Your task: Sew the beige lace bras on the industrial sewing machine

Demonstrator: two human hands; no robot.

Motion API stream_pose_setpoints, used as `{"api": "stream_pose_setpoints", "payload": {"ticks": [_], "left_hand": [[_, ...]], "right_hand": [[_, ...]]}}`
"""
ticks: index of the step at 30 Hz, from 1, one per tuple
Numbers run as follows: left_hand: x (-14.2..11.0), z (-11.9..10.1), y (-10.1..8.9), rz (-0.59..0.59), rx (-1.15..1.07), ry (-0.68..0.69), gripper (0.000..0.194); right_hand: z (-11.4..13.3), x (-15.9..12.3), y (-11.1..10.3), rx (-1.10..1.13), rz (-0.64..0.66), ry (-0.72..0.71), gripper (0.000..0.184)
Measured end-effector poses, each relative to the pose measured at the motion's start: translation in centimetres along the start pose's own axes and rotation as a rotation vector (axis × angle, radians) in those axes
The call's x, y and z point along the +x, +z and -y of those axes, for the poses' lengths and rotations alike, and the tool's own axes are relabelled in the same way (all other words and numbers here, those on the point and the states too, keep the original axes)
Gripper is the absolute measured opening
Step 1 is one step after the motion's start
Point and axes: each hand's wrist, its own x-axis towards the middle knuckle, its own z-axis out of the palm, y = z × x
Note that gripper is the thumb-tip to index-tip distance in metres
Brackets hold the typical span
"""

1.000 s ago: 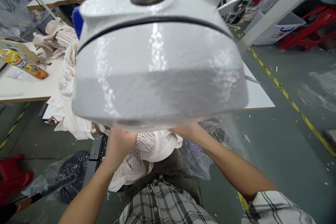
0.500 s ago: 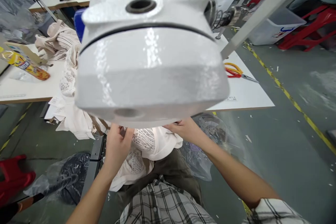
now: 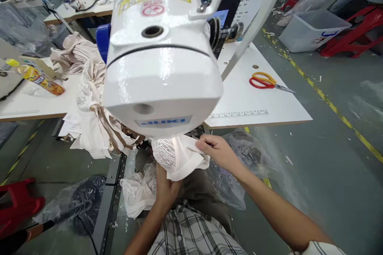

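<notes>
A pale lace bra [image 3: 176, 157] spans the space between my hands, just below the head of a white sewing machine [image 3: 164, 83]. My right hand [image 3: 220, 151] pinches the edge of its plain side band between thumb and fingers. Under the lace cup, my left hand [image 3: 167, 187] holds the bra from below; its fingertips are hidden behind the fabric. More pale lace [image 3: 139, 191] hangs to the left of that hand over my lap. The machine head hides the needle area.
Left of the machine lies a heap of pale bras with brown straps [image 3: 98, 119]. A yellow-capped bottle [image 3: 38, 77] rests on the left table. Scissors [image 3: 266, 81] and a printed ruler [image 3: 239, 114] are on the right tabletop. A plastic bag [image 3: 227, 183] hangs below its edge.
My left hand has moved right and down, from the cup's left edge to beneath it. My right hand now shows fully on the band. The view has shifted, revealing more of the machine and tabletop.
</notes>
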Motion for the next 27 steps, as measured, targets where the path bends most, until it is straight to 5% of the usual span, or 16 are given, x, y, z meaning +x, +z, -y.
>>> {"api": "stream_pose_setpoints", "payload": {"ticks": [4,8,11,13,15,17,20,24,27], "left_hand": [[0.5,2.2,0.9,-0.006,0.066,0.036,0.047],[1.9,4.3,-2.6,0.02,0.174,0.073,0.052],[2.8,4.5,-5.5,-0.128,0.379,0.227,0.054],[3.1,3.8,-5.8,-0.231,0.503,0.353,0.049],[2.9,3.1,-4.6,-0.136,0.572,0.416,0.044],[2.3,2.9,-3.3,0.133,0.588,0.402,0.044],[0.7,4.6,-3.8,0.335,0.618,0.14,0.043],[-2.6,9.1,-10.0,0.12,0.823,-0.341,0.042],[-5.2,11.1,-13.8,0.125,0.893,-0.53,0.039]], "right_hand": [[0.0,-0.4,0.7,0.053,0.007,-0.024,0.039],[0.9,-1.0,-0.2,-0.029,0.081,-0.005,0.037],[0.7,-2.0,-2.7,-0.173,0.109,0.059,0.039],[-0.7,-2.9,-5.0,-0.316,0.106,0.149,0.041],[-3.3,-3.7,-7.2,-0.524,0.119,0.261,0.043],[-6.4,-4.4,-8.7,-0.766,0.142,0.377,0.04],[-10.5,-4.8,-8.4,-0.982,0.132,0.415,0.027],[-11.5,-3.8,-2.9,-0.779,0.114,0.206,0.037],[-9.0,-2.6,3.0,-0.494,0.268,0.092,0.037]]}}
